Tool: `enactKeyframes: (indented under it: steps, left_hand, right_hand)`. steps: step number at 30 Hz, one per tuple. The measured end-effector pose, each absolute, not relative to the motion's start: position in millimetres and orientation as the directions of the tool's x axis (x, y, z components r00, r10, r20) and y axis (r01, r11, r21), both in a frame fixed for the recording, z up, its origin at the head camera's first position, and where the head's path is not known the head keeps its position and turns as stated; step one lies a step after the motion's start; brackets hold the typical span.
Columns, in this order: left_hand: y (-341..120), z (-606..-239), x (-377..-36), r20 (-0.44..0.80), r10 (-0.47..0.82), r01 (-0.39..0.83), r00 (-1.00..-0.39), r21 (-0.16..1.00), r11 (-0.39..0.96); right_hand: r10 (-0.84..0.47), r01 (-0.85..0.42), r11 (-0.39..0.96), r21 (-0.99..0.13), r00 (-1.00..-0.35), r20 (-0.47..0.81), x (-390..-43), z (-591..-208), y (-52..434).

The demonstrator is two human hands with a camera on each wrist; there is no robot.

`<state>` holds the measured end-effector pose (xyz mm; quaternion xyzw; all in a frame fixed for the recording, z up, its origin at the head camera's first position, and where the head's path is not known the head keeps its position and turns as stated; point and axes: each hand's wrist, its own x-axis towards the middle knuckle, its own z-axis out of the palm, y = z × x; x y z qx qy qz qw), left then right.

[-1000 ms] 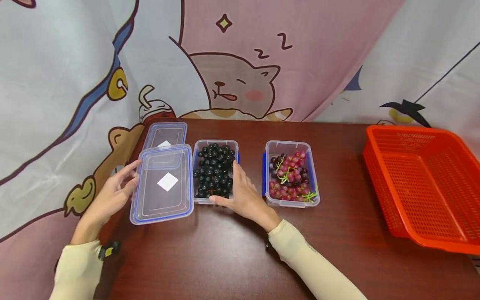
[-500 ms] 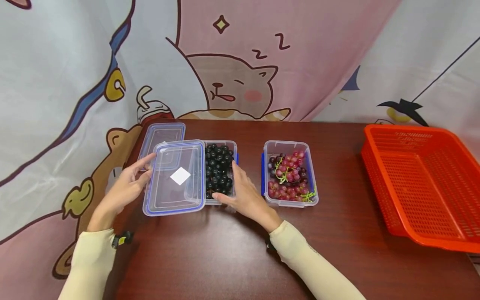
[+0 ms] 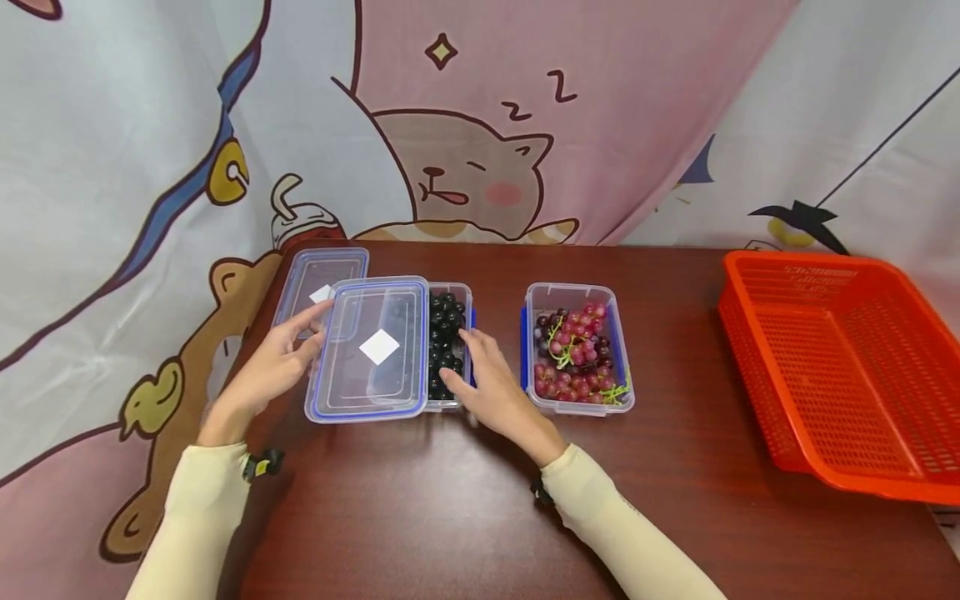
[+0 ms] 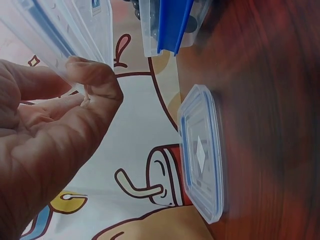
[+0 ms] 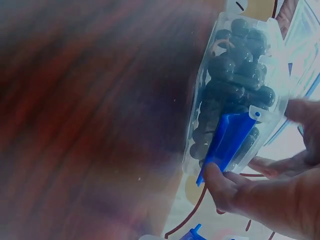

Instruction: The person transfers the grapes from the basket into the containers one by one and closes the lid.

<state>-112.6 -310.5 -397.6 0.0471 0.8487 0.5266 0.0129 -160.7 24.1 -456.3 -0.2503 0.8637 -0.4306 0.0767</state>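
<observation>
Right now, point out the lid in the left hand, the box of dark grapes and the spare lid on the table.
held lid (image 3: 372, 350): head view, white sticker at its middle.
box of dark grapes (image 3: 448, 333): head view, uncovered grapes.
spare lid (image 4: 201, 152): left wrist view, centre label.

A clear rectangular lid with a blue rim and a white square label is held roughly flat, covering the left part of a clear box of dark grapes. The box stands upright on the brown table, left of centre; its right strip of black grapes is left uncovered. A blue clip is hinged open on the box's side.
</observation>
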Motion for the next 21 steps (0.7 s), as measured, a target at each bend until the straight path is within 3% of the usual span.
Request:
enactKeyframes:
  steps: [6,21]
  left_hand:
    - [-307,-400,-118,0.005,0.11,0.052,-0.994,0.901,0.431]
    - [-292,-401,-133,-0.016,0.143,0.048,-0.99,0.901,0.43]
  right_hand:
    - [-0.418,-0.44,0.454,-0.775,-0.873,0.251,-161,-453,19]
    - [-0.363,-0.419,0.369,-0.83,-0.887,0.287,-165,-451,17]
